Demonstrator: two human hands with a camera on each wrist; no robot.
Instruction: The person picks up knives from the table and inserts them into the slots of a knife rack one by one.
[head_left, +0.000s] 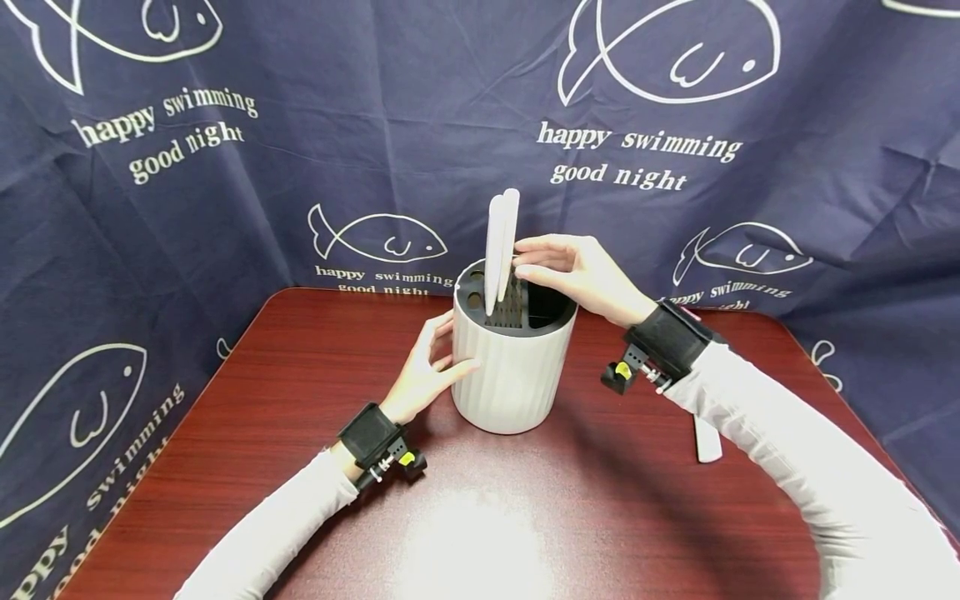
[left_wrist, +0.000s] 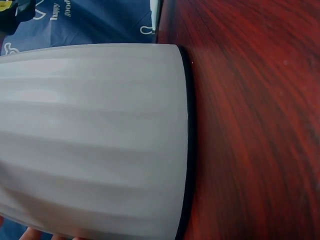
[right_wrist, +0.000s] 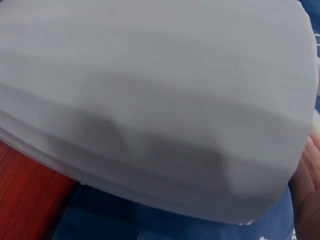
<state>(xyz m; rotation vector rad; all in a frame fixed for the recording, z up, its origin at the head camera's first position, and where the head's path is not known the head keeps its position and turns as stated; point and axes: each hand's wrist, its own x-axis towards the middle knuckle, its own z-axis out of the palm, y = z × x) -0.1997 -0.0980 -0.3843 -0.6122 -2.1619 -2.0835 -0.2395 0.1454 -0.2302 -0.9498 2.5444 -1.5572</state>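
Note:
A white ribbed knife holder with a black slotted top stands upright on the table. Two white knife handles rise close together from its slots, their lower parts hidden inside. My left hand holds the holder's left side, thumb on the front and fingers round the side; its fingertips show low in the left wrist view. Over the rim, my right hand has its fingers extended, their tips right at the edge of the right-hand handle. In the right wrist view, part of that hand appears beside the holder's wall.
On the red-brown wood table, a white handle-like piece lies partly under my right forearm at the right. A dark blue cloth printed with white fish hangs behind and beside the table.

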